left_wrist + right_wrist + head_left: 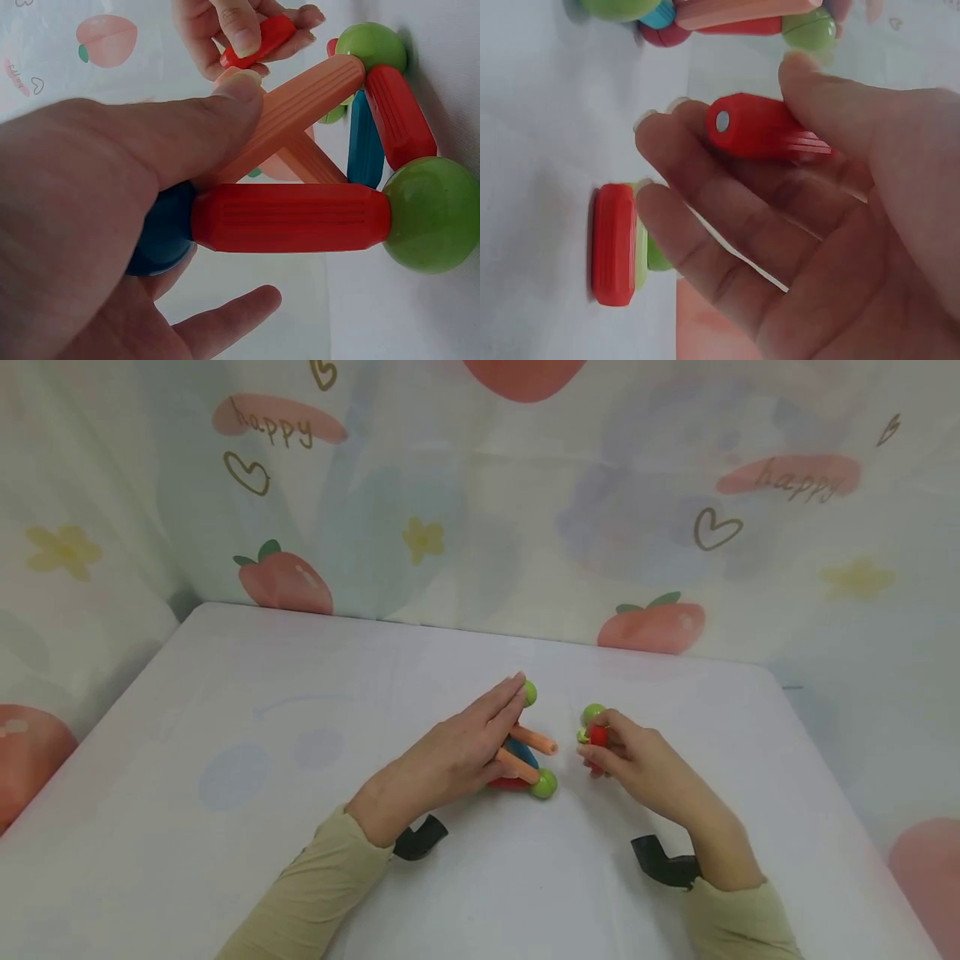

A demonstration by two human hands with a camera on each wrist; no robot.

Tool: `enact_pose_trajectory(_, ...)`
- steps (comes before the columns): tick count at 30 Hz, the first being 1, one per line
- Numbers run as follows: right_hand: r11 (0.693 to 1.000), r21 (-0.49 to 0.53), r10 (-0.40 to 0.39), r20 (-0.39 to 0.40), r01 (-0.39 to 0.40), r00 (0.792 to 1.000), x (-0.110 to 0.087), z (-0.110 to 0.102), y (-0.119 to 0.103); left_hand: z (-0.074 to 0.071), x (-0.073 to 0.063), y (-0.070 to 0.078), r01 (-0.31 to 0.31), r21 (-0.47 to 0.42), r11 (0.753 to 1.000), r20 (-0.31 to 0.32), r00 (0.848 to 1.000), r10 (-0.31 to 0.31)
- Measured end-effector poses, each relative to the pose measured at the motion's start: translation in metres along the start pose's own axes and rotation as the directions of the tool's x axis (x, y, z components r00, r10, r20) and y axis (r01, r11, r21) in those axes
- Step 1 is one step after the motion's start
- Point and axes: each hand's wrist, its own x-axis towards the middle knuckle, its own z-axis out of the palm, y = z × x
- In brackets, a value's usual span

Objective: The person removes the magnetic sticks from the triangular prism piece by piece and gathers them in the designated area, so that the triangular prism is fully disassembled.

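Observation:
My left hand [471,742] grips a frame of magnetic sticks and balls on the table. In the left wrist view, its thumb presses along an orange stick [311,101], and a dark blue ball [161,232] sits under the palm. A red stick [292,217] joins that ball to a green ball [433,215]; a blue stick [365,142] shows behind. To the right of the frame, my right hand [637,758] pinches a loose red stick [754,126], its round silver magnet end facing out. Below its fingers lies another red stick [615,244], on the table.
Beside the right hand's fingertips are a loose green ball [593,713] and a light green stick [582,736]. Black curved pieces [663,862] show by both wrists. The white table [300,693] ends at a printed cloth backdrop [480,527].

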Motion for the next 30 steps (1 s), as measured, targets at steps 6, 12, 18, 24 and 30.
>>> enact_pose_trajectory(6, 0.992, -0.097, -0.093, -0.073, 0.086, 0.993, -0.001, -0.004, 0.005, 0.0, -0.001, 0.0, -0.021, -0.001, 1.0, -0.022, 1.0, 0.021)
enact_pose_trajectory(12, 0.993, -0.115, -0.046, -0.12, 0.032, 0.992, -0.002, -0.006, 0.006, 0.001, -0.001, -0.001, -0.018, 0.002, 1.0, -0.009, 1.0, 0.018)
enact_pose_trajectory(18, 0.994, -0.106, 0.019, -0.121, -0.032, 0.993, -0.003, -0.009, 0.007, 0.001, 0.0, -0.001, -0.014, -0.01, 1.0, -0.004, 1.0, 0.014)
enact_pose_trajectory(24, 0.981, -0.194, -0.047, -0.136, 0.02, 0.99, -0.003, -0.007, 0.012, 0.001, 0.0, 0.0, -0.028, 0.012, 1.0, -0.021, 0.999, 0.028)
enact_pose_trajectory(30, 0.969, -0.247, -0.022, -0.116, -0.007, 0.993, 0.0, -0.004, 0.012, 0.0, 0.001, 0.0, -0.011, 0.007, 1.0, -0.009, 1.0, 0.011)
